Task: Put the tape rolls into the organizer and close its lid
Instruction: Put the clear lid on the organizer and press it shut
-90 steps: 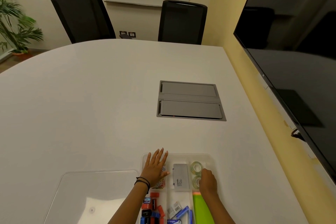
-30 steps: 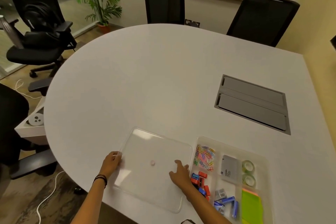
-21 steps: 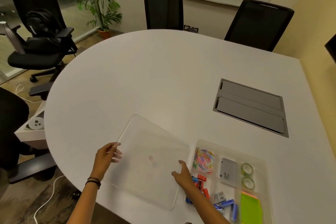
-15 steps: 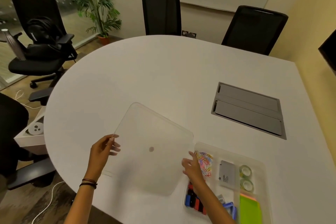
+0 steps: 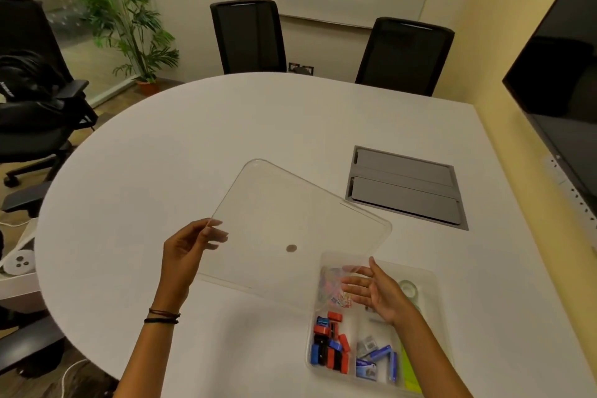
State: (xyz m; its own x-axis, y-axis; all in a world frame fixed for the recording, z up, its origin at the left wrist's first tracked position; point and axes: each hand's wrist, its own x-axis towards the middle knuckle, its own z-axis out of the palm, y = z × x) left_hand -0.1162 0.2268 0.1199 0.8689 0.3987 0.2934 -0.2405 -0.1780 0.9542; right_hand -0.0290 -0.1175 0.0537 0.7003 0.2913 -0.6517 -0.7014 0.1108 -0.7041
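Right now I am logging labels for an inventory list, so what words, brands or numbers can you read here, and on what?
None can be read.
Blue boxes in the organizer: print on them, too small and blurred.
Black chair at the left edge: white lettering, cut off and blurred.
Clear lid: only a round dot, no text.

White table point(image 5: 200, 145) — black chairs point(image 5: 248, 35) (plant point(image 5: 135, 19) behind)

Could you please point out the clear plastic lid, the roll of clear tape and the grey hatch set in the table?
clear plastic lid point(image 5: 290, 210): head view, middle of its flat panel.
roll of clear tape point(image 5: 409, 288): head view, visible ring.
grey hatch point(image 5: 405, 187): head view, centre.
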